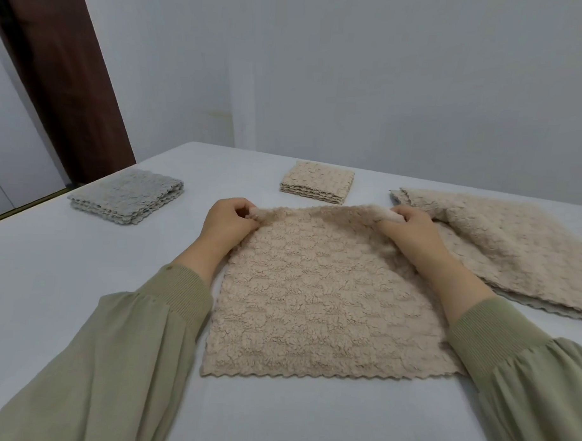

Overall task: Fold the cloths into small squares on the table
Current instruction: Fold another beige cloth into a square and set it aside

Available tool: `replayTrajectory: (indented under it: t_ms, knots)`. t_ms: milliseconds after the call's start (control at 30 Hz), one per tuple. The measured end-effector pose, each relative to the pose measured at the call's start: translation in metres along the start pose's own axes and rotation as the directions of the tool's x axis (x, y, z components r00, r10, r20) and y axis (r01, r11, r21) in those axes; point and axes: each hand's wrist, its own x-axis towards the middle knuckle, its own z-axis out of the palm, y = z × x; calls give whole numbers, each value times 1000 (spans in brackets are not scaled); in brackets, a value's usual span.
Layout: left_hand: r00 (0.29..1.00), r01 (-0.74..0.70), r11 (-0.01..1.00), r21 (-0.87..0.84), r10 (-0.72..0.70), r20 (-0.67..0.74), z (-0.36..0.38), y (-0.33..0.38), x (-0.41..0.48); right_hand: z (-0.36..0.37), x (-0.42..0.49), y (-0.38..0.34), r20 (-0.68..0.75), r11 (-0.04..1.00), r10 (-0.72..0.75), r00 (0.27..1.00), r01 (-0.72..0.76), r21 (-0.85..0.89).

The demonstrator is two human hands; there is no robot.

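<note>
Centre of the frame: a beige cloth (316,297) spread flat on the white table (83,279), fluffy and ridged in texture, scalloped near edge lying toward the bottom of the frame, far edge lifted off the surface. Left of centre: the left hand (228,223) with fingers curled shut on the far left corner of that cloth, fabric bunched between thumb and fingertips. Right of centre: the right hand (411,232) likewise pinched closed on the far right corner, a roll of fabric showing above the knuckles. Between the two hands: the raised far edge, sagging slightly. Lower left and lower right of the frame: olive-green sleeves (119,362) with ribbed cuffs, forearms reaching in over the table, the right cuff overlapping the cloth's right edge. Right side of the frame: a pile of unfolded beige cloths (513,248), several layers deep, lying flat, just beside the right hand, top layer rumpled near the fingers. Upper centre, beyond the hands: a folded beige square (317,181), compact, layered edges facing the camera, well apart from the spread cloth. Upper left: a folded grey cloth (127,196), also in stacked layers, near the table's far left edge. Behind the table: a plain pale wall (354,74); far upper left, a dark brown door frame (67,80).
</note>
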Motion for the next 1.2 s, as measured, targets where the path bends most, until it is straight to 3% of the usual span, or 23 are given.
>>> replayTrajectory:
  t_ms: [167,300,433,533,667,733,800,900,1000,1100,1200]
  knots:
    - [992,13,997,-78,-23,-122,1,-4,0,1,2,3,-105,998,-41,994,46,43]
    - [965,42,987,155,1,-263,1,1,1,0,6,7,-204,992,-61,977,36,-124]
    - [950,72,966,249,10,-312,4,5,0,-7,7,4,-232,963,-76,970,11,-269]
    - [942,40,977,210,32,-333,4,5,1,-5,11,7,-206,970,-6,978,-44,-237]
    - [952,56,990,126,-15,-304,2,3,-1,0,5,5,-40,994,108,993,-109,-10]
    - [953,10,998,55,7,-303,1,5,-3,2,3,1,-136,999,45,990,-42,25]
    - [944,-79,996,-47,60,-323,-2,13,-10,4,-1,-7,-241,993,-106,965,113,19]
    - [935,-162,977,-141,107,-339,-4,24,-22,9,-9,-10,-241,963,-267,933,270,-19]
    - [935,-115,964,-241,23,-354,-5,25,-31,13,-18,-1,-196,965,-253,947,234,-117]
    - [944,-50,939,-339,-66,-322,-10,23,-34,11,-22,1,-321,970,-243,915,220,-108]
    - [957,1,971,-240,-70,-280,-15,24,-42,8,-28,-2,-409,975,-222,885,209,-77]
